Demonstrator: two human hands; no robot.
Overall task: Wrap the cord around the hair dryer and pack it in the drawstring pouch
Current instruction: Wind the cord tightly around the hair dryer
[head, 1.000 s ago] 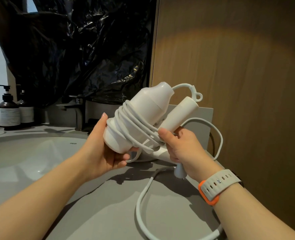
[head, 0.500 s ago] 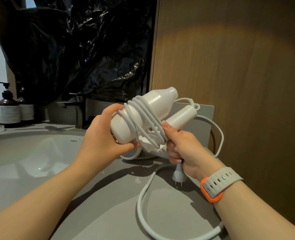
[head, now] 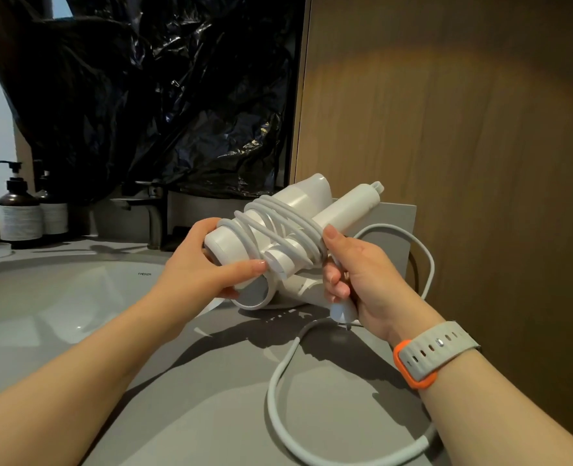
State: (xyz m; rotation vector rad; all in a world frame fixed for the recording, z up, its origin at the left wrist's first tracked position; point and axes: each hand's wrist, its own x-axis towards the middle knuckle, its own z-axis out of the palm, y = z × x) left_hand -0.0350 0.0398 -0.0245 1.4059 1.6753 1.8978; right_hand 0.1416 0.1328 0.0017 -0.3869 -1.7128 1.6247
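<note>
A white hair dryer [head: 298,200] is held over the grey counter, its barrel pointing up and away. Several turns of white cord [head: 278,227] lie around the barrel. My left hand [head: 207,264] grips the barrel's near end. My right hand [head: 355,274] holds the base of the folded handle [head: 352,206] and the plug end [head: 340,311], whose prongs point down. A long slack loop of the cord [head: 278,391] runs over the counter and behind my right wrist. Under the dryer lies something white [head: 298,290], which may be the pouch; I cannot tell.
A white sink basin [head: 43,297] is at left with a dark faucet [head: 154,213] behind it. Two dark pump bottles [head: 19,213] stand at far left. Black plastic sheeting [head: 160,95] hangs at the back. A wooden wall panel [head: 463,146] rises at right.
The dryer has come lower and tilted flatter. My left hand shifted from beneath the barrel to gripping its near end. The plug end now shows below my right hand.
</note>
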